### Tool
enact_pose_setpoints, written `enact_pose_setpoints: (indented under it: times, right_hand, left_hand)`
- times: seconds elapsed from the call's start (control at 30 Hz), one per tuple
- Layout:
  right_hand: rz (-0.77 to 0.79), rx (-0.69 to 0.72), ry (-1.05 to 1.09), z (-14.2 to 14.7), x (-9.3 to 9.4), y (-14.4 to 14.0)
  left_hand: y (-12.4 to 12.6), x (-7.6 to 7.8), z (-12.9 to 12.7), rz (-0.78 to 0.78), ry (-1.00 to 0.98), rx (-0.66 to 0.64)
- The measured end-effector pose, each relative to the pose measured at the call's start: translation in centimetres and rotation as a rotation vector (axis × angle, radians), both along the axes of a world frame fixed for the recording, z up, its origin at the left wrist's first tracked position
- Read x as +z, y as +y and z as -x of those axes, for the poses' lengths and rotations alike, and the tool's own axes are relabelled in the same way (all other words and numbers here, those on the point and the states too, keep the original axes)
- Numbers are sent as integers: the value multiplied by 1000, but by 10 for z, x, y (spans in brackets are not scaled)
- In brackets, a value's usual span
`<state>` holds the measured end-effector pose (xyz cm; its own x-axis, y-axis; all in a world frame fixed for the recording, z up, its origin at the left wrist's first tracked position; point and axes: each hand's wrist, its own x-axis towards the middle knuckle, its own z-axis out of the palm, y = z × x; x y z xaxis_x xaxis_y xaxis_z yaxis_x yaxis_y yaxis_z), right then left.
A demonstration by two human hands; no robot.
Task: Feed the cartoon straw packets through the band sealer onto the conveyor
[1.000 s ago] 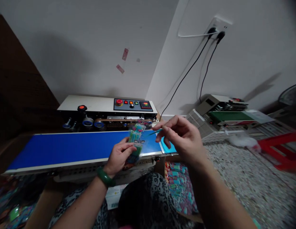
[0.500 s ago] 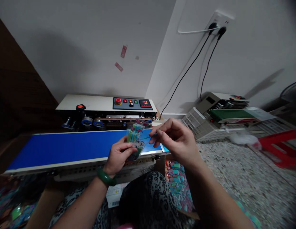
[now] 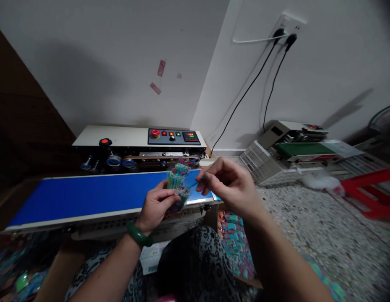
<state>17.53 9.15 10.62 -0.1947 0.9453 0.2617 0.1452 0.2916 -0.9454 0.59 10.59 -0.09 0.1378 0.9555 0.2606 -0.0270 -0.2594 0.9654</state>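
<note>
Our left hand (image 3: 157,205) is closed on a small clear packet (image 3: 178,184), thumb across its front, holding it upright just over the near edge of the blue belt (image 3: 88,195); the packet shows green sticks and a printed card inside, its top open or unsealed as far as we can tell. Our right hand (image 3: 232,186) has its fingertips pinched together on a thin green stick (image 3: 198,182), the far end of which reaches the packet's side; whether it sits inside the packet we cannot tell. A green bangle (image 3: 139,235) sits on our left wrist. The belt runs left to right before a sealing machine (image 3: 138,144) with a red button (image 3: 155,133) and a lit display (image 3: 191,136) on its panel. Below our right hand, on the speckled floor (image 3: 308,226), lies a heap of coloured packets (image 3: 234,241). Well apart to the right stand a second machine (image 3: 292,153) and a red stool (image 3: 371,191). Two black cables (image 3: 261,79) run up the wall to a socket (image 3: 289,29)
</note>
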Motion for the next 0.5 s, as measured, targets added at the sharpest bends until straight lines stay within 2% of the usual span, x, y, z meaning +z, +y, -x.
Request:
enact_pose_setpoints:
  times: [0.13,0.2,0.3,0.4,0.5]
  right_hand:
    - [131,87,16,5,-11,8]
    - [138,80,-1,7,-18,12]
    - [-28,12,-200,9,-26,15]
    - [-211,35,-512,6,-27,13]
    - [-233,-20,-572,0,-31,6]
  left_hand:
    - [0,-1,0,-3,-1,-6]
    - [1,-3,1,-5,4,-4]
    - [1,-5,0,-9,2,15]
    - [1,-8,-1,-11,3,14]
    - [3,-11,-1,-5,-15,28]
